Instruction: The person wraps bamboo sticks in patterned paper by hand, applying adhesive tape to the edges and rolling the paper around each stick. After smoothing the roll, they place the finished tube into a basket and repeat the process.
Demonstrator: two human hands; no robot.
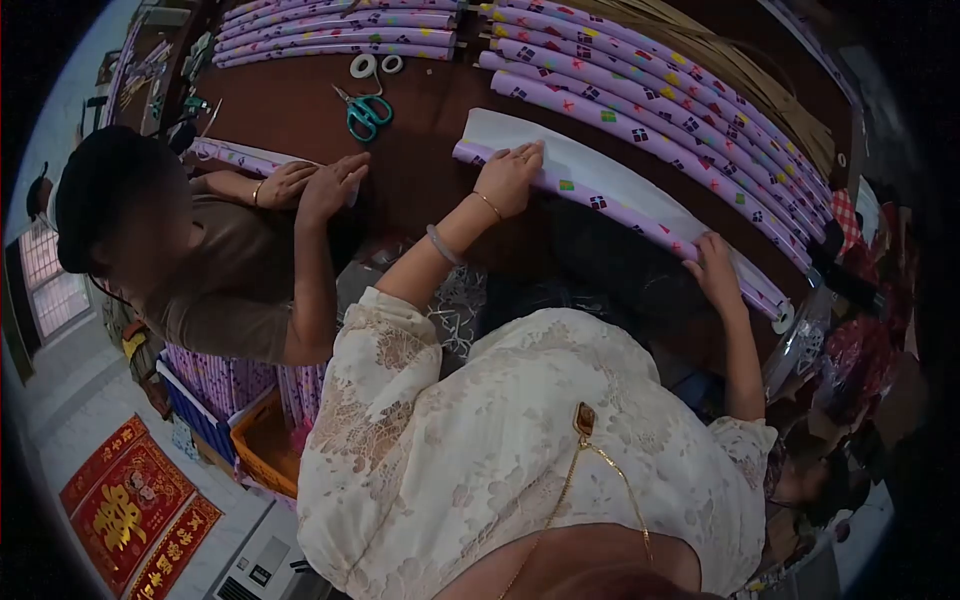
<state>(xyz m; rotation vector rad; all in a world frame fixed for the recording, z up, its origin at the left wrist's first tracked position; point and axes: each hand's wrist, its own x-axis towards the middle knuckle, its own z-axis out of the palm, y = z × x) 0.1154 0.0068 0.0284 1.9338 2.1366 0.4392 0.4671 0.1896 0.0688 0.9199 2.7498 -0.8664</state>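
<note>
A purple patterned roll of wrapping paper (620,215) lies across the near side of the brown table, its white inner side (600,165) showing along the far edge. My left hand (510,178) lies on the left part of this roll, fingers stretched forward over the paper. On the right part rests my right hand (714,272), its fingers spread over the roll and the thumb apart from them. The roll's round end (783,318) shows at the far right. Neither hand is wrapped round the roll.
Finished purple rolls (660,110) lie side by side behind, with more rolls (340,40) at upper left. Teal-handled scissors (366,115) and white tape rings (364,66) lie between. A co-worker's hands (325,190) rest on another roll at left. An orange crate (265,440) stands below.
</note>
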